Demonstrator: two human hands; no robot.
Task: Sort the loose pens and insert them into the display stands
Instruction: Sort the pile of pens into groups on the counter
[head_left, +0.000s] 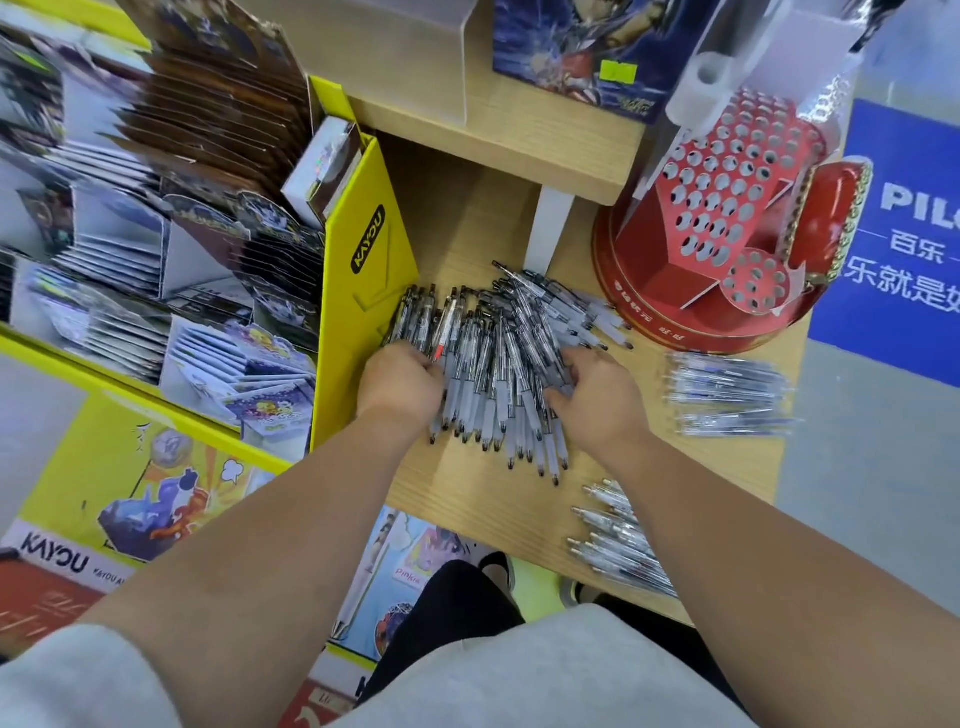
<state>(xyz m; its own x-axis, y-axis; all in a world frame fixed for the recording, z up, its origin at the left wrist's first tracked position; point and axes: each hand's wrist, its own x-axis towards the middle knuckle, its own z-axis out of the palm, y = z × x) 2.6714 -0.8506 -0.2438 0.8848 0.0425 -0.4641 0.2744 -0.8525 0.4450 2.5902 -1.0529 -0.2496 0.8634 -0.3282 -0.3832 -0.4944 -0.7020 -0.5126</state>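
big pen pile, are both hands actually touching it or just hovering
Touching. The head view shows the left hand and the right hand gripping the big pen pile from either side, curled in among its pens.

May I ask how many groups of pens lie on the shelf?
3: a big pile gripped by the left hand and right hand, a smaller group to its right, a third group at the near edge, partly under the right arm.
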